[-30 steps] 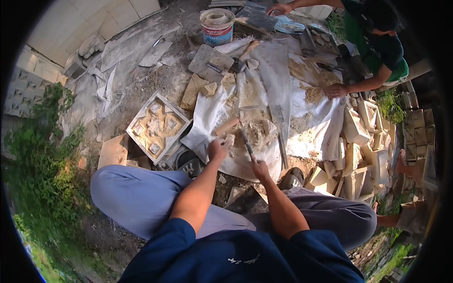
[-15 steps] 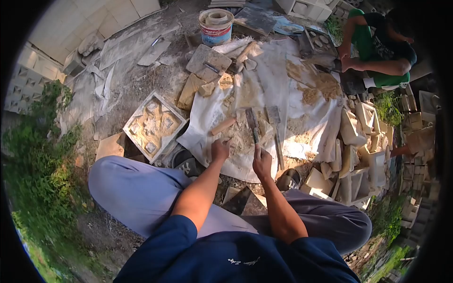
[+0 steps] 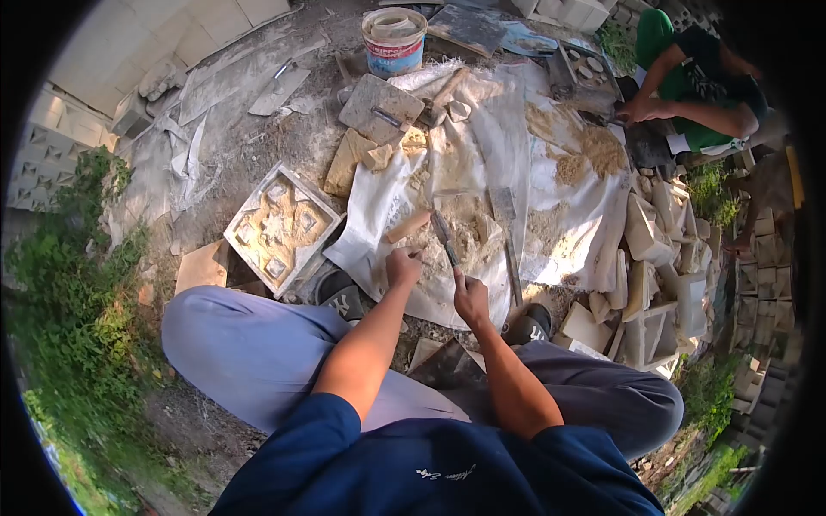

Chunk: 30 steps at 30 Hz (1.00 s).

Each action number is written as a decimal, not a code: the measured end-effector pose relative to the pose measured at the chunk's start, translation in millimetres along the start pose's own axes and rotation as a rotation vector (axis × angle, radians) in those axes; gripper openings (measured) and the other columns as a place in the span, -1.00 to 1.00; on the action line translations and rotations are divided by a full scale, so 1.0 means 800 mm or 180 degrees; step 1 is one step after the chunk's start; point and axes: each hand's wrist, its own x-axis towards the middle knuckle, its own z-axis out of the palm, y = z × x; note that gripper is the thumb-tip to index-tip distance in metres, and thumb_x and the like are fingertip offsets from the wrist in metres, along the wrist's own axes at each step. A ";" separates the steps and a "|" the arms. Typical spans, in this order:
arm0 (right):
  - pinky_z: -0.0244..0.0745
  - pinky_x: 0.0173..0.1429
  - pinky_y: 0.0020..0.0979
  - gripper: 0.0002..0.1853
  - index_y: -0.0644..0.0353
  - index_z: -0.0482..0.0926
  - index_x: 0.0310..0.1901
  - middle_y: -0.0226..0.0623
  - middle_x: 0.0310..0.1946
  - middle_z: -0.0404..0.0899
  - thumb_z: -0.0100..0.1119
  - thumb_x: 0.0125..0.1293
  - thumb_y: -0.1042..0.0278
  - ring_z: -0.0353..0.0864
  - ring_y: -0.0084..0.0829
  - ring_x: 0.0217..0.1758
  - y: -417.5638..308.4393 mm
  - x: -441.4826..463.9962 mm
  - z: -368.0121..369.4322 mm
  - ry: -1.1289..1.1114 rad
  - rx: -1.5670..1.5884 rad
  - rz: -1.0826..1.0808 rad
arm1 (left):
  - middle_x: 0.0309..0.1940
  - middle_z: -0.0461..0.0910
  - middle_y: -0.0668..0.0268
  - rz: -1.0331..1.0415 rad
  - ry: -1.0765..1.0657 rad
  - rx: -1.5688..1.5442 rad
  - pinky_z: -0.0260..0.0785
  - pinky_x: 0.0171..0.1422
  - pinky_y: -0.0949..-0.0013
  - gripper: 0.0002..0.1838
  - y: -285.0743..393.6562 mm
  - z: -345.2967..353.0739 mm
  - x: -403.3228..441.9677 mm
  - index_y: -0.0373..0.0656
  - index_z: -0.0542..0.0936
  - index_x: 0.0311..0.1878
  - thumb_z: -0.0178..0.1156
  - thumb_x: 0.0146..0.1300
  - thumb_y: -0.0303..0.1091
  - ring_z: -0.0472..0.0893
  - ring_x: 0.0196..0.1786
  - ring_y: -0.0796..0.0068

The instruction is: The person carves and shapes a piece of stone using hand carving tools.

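Right hand (image 3: 471, 303): clamped on the handle of a narrow trowel (image 3: 442, 234), with blade pointing away from the body.
Left hand (image 3: 403, 268): apart from the right one, just below the pinkish bar (image 3: 407, 227); cannot tell whether closed on something.
Trowel blade: over the white sheet (image 3: 363, 217), with tip very near the right end of the bar; cannot tell if touching.
Sandy heap (image 3: 469, 228): on the same sheet, to the right of the blade.
Long-handled tool (image 3: 502, 206): lying farther right, beside the heap.
Square mould (image 3: 308, 194): on the left, beside the sheet, with sandy material inside.
Bucket (image 3: 394, 56): standing upright, beyond the sheet.
Co-worker (image 3: 701, 90): low down at upper right, with hands close together.
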 end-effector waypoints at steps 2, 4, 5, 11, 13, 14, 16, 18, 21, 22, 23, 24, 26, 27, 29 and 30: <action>0.27 -0.36 0.01 -0.30 0.47 0.49 -0.57 0.26 -0.60 0.47 -0.06 0.44 -0.15 0.46 0.19 -0.52 -0.017 -0.004 -0.002 0.0081 0.0146 -0.0019 | -0.36 0.70 0.08 0.0012 -0.0033 0.0032 0.51 -0.13 0.17 -0.79 0.002 0.000 0.001 -0.10 0.75 -0.26 0.38 0.10 -0.20 0.70 -0.25 0.10; 0.17 -0.44 -0.17 -0.31 0.41 0.32 -0.62 -0.08 -0.72 0.27 -0.08 0.47 -0.13 0.14 -0.42 -0.54 -0.030 -0.011 -0.003 0.0409 0.0701 -0.0277 | -0.35 0.70 0.08 0.0045 -0.0081 0.0073 0.51 -0.12 0.18 -0.79 -0.002 0.000 0.002 -0.10 0.75 -0.26 0.39 0.10 -0.20 0.70 -0.24 0.10; 0.26 -0.37 -0.12 -0.29 0.44 0.40 -0.59 0.04 -0.68 0.39 -0.09 0.46 -0.16 0.30 -0.25 -0.56 -0.017 -0.014 0.007 0.0377 0.0774 -0.0254 | -0.35 0.70 0.08 0.0027 -0.0102 0.0015 0.51 -0.12 0.17 -0.79 -0.002 0.001 0.002 -0.09 0.75 -0.26 0.39 0.10 -0.20 0.70 -0.24 0.09; 0.35 -0.23 0.02 -0.22 0.48 0.51 -0.53 0.28 -0.58 0.49 -0.11 0.41 -0.28 0.47 0.22 -0.44 0.027 0.003 0.016 -0.0114 -0.0226 0.0299 | -0.38 0.69 0.07 0.0039 -0.0063 0.0098 0.51 -0.15 0.16 -0.80 0.003 -0.001 0.007 -0.09 0.75 -0.29 0.39 0.07 -0.21 0.69 -0.25 0.06; 0.27 -0.37 -0.06 -0.21 0.46 0.39 -0.61 0.11 -0.70 0.36 -0.10 0.41 -0.28 0.33 -0.11 -0.60 -0.004 0.005 -0.002 0.0049 0.0049 0.0094 | -0.40 0.69 0.06 0.0222 0.0122 0.0013 0.51 -0.18 0.17 -0.81 -0.013 0.010 0.006 -0.09 0.75 -0.31 0.39 0.07 -0.22 0.69 -0.26 0.07; 0.12 -0.47 -0.18 -0.28 0.37 0.27 -0.65 -0.17 -0.75 0.21 -0.07 0.44 -0.20 0.14 -0.41 -0.61 -0.032 0.001 -0.011 0.0205 0.0392 0.0048 | -0.40 0.69 0.06 0.0183 0.0113 0.0014 0.51 -0.18 0.17 -0.81 -0.016 0.010 0.007 -0.09 0.75 -0.31 0.39 0.07 -0.22 0.69 -0.26 0.07; 0.03 -0.50 -0.25 -0.35 0.28 0.20 -0.65 -0.37 -0.74 0.10 -0.07 0.48 -0.09 0.07 -0.53 -0.58 -0.060 -0.001 -0.013 0.0441 0.1159 -0.0395 | -0.40 0.69 0.09 0.0389 0.0075 -0.0245 0.52 -0.20 0.17 -0.81 -0.014 0.009 0.005 -0.08 0.75 -0.31 0.40 0.06 -0.21 0.70 -0.29 0.09; 0.00 -0.50 -0.26 -0.39 0.25 0.18 -0.64 -0.43 -0.73 0.07 -0.07 0.50 -0.04 0.04 -0.55 -0.57 -0.035 -0.004 0.011 0.0545 0.1312 -0.0603 | -0.41 0.70 0.11 0.0379 0.0050 -0.0247 0.52 -0.20 0.19 -0.80 -0.009 0.005 0.001 -0.10 0.75 -0.31 0.41 0.06 -0.20 0.70 -0.31 0.12; 0.18 -0.45 -0.15 -0.33 0.35 0.31 -0.65 -0.17 -0.76 0.29 -0.11 0.49 -0.09 0.26 -0.31 -0.63 0.013 -0.020 0.028 0.0344 0.0537 -0.0404 | -0.42 0.70 0.10 0.0004 -0.0129 -0.0048 0.53 -0.19 0.20 -0.77 -0.003 0.003 0.006 -0.15 0.75 -0.32 0.41 0.05 -0.20 0.71 -0.31 0.14; 0.25 -0.41 -0.09 -0.29 0.39 0.38 -0.65 -0.03 -0.74 0.38 -0.12 0.47 -0.14 0.36 -0.18 -0.63 0.024 -0.021 0.029 0.0045 -0.0070 0.0006 | -0.42 0.70 0.10 0.0021 -0.0138 -0.0031 0.53 -0.19 0.20 -0.77 -0.003 0.002 0.004 -0.15 0.75 -0.32 0.41 0.05 -0.20 0.71 -0.31 0.14; 0.25 -0.41 -0.09 -0.29 0.39 0.38 -0.65 -0.03 -0.74 0.38 -0.12 0.47 -0.14 0.36 -0.18 -0.63 0.035 -0.016 0.028 0.0065 -0.0049 0.0017 | -0.41 0.70 0.10 0.0048 -0.0046 -0.0066 0.53 -0.18 0.20 -0.77 -0.002 0.002 0.003 -0.14 0.75 -0.32 0.41 0.05 -0.20 0.70 -0.30 0.13; 0.33 -0.30 -0.05 -0.27 0.43 0.45 -0.62 0.13 -0.66 0.44 -0.11 0.45 -0.18 0.46 0.01 -0.52 0.034 -0.012 0.022 -0.0088 -0.0072 0.0343 | -0.41 0.70 0.10 0.0069 0.0046 -0.0102 0.52 -0.17 0.19 -0.78 -0.003 0.003 0.001 -0.13 0.75 -0.31 0.41 0.05 -0.20 0.70 -0.30 0.12; 0.38 -0.26 -0.02 -0.23 0.45 0.49 -0.61 0.23 -0.63 0.47 -0.12 0.42 -0.23 0.51 0.14 -0.49 0.028 -0.002 0.013 -0.0165 -0.0065 0.0574 | -0.40 0.70 0.10 0.0005 -0.0033 -0.0093 0.52 -0.14 0.18 -0.78 -0.004 0.002 0.004 -0.14 0.75 -0.31 0.40 0.05 -0.21 0.70 -0.29 0.11; 0.34 -0.29 -0.03 -0.24 0.45 0.47 -0.61 0.20 -0.66 0.44 -0.11 0.43 -0.22 0.45 0.07 -0.54 0.022 0.001 0.010 -0.0067 -0.0014 0.0514 | -0.40 0.70 0.09 -0.0006 -0.0024 -0.0059 0.52 -0.13 0.17 -0.78 -0.003 0.002 0.003 -0.14 0.75 -0.30 0.40 0.05 -0.21 0.70 -0.28 0.10; 0.31 -0.33 -0.04 -0.25 0.45 0.44 -0.61 0.17 -0.69 0.41 -0.10 0.43 -0.20 0.40 0.01 -0.59 0.002 0.006 0.002 0.0016 0.0018 0.0435 | -0.39 0.70 0.09 -0.0034 0.0004 -0.0042 0.52 -0.12 0.16 -0.78 -0.007 0.007 0.004 -0.13 0.75 -0.29 0.40 0.05 -0.22 0.70 -0.27 0.10; 0.25 -0.38 -0.07 -0.27 0.45 0.41 -0.62 0.08 -0.72 0.35 -0.09 0.44 -0.17 0.30 -0.12 -0.61 -0.009 0.008 0.001 0.0234 0.0253 0.0249 | -0.40 0.70 0.08 0.0146 0.0040 -0.0096 0.52 -0.13 0.17 -0.77 -0.011 0.010 0.006 -0.14 0.75 -0.27 0.40 0.06 -0.23 0.70 -0.27 0.11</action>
